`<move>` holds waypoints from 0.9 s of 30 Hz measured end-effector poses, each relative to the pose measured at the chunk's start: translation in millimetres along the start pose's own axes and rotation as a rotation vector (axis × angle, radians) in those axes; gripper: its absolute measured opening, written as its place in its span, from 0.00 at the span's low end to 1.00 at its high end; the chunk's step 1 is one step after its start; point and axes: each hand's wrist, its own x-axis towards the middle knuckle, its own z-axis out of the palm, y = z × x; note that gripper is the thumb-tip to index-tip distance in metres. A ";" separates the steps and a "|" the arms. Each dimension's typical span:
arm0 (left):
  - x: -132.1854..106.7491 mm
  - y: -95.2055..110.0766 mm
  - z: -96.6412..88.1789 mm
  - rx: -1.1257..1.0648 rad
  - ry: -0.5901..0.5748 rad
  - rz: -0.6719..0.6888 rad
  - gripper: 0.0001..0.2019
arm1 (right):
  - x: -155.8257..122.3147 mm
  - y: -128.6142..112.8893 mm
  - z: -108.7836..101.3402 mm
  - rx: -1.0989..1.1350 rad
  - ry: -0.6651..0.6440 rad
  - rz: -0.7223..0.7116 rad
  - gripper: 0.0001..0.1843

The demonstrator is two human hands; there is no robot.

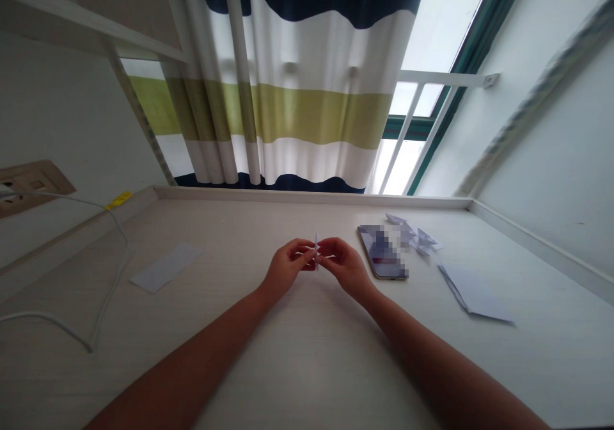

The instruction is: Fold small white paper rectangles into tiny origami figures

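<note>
Between my two hands a small piece of white paper (316, 241) stands edge-on to me, slightly above the desk. My left hand (290, 263) pinches it from the left, thumb on the near side. From the other side my right hand (343, 263) pinches the same paper, its fingertips meeting those of the left. Most of the paper is hidden by the fingers, so its folds cannot be made out. Just beyond my right hand lies a smartphone (378, 260), screen up and partly pixelated.
Several folded white paper pieces (419, 239) lie behind the phone. A stack of white paper (474, 292) rests at the right, a paper strip (165, 267) at the left. A white cable (112, 283) loops over the left side of the desk (307, 366). Raised edging borders the back.
</note>
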 end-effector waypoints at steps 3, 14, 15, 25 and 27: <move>0.5 -0.1 0.4 0.010 0.015 0.018 0.13 | 1.7 2.3 0.0 0.037 -0.004 0.023 0.15; 11.6 -0.3 4.3 0.055 0.108 0.141 0.13 | 15.8 -2.3 9.6 0.066 0.077 0.029 0.14; 13.1 1.0 4.1 0.072 0.109 0.145 0.13 | 17.8 -2.8 10.2 0.059 0.083 0.033 0.14; 19.9 2.1 3.0 0.307 0.148 0.247 0.10 | 31.1 5.4 18.4 -0.043 0.240 0.038 0.10; 18.2 -1.9 3.7 0.335 0.166 0.286 0.09 | 28.9 5.5 20.4 -0.063 0.254 0.032 0.10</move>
